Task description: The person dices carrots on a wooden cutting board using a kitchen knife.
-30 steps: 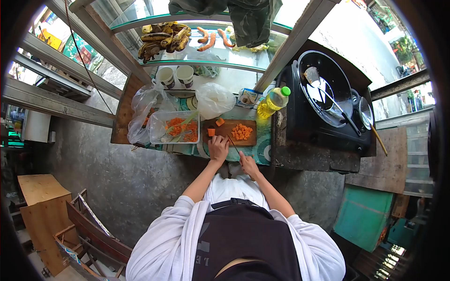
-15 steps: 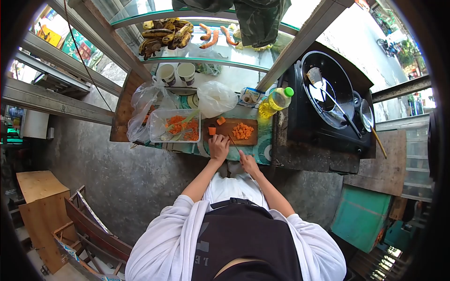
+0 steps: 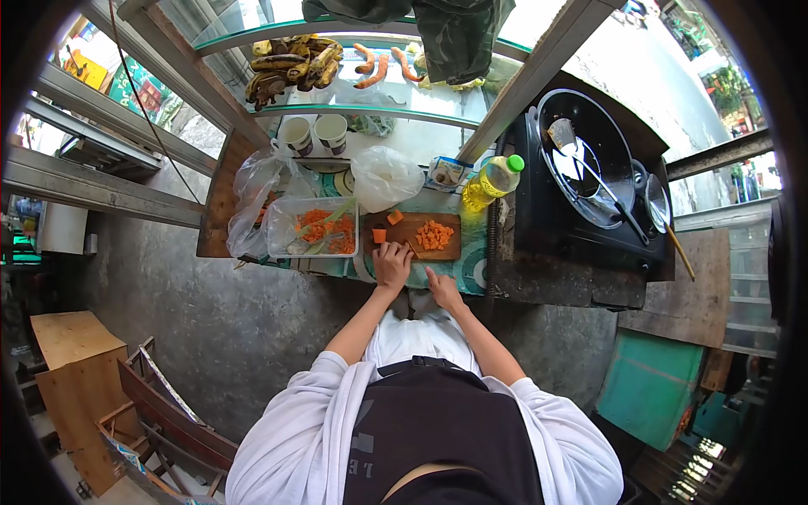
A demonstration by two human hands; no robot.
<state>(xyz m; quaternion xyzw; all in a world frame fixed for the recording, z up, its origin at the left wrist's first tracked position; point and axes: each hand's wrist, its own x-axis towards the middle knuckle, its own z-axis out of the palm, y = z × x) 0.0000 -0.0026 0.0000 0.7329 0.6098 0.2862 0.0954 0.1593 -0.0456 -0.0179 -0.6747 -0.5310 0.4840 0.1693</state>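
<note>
On a brown wooden cutting board, my left hand is closed, its fingertips pressed down on what looks like a piece of carrot, mostly hidden beneath them. My right hand grips a knife, its thin blade slanting up beside the left fingertips; the handle is inside the fist. A heap of diced carrot lies on the board's right side. Two larger carrot chunks sit toward the board's left. Left of the board stands a clear plastic tub with chopped carrot and a light green utensil inside.
Behind the board are a knotted plastic bag, a small carton and an oil bottle with a green cap. Two paper cups stand farther back. At right, a wok rests on a black stove. Bananas fill a glass shelf.
The knife blade has shifted slightly against the left fingertips, and its angle looks a little different. My left hand stays on the board. The view has moved very slightly.
</note>
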